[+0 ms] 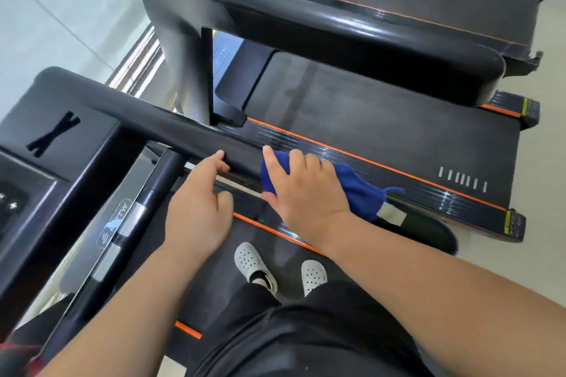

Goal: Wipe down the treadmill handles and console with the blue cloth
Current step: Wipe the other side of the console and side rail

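The black right-hand handle [171, 122] of my treadmill runs from the console [46, 144] at the left toward the lower right. My right hand [301, 190] presses the blue cloth [358, 187] around that handle, with the cloth's loose end and white tag hanging off to the right. My left hand [199, 208] rests just left of the cloth, fingers apart, fingertips touching the handle's edge. The handle's far end is hidden under the cloth and my right arm.
A second treadmill [382, 119] stands alongside, its black handle [337, 30] above its belt. A black crossbar [159, 180] with silver grips sits in front of me. My feet in white clogs [254, 263] stand on the belt. Pale floor lies at the far right.
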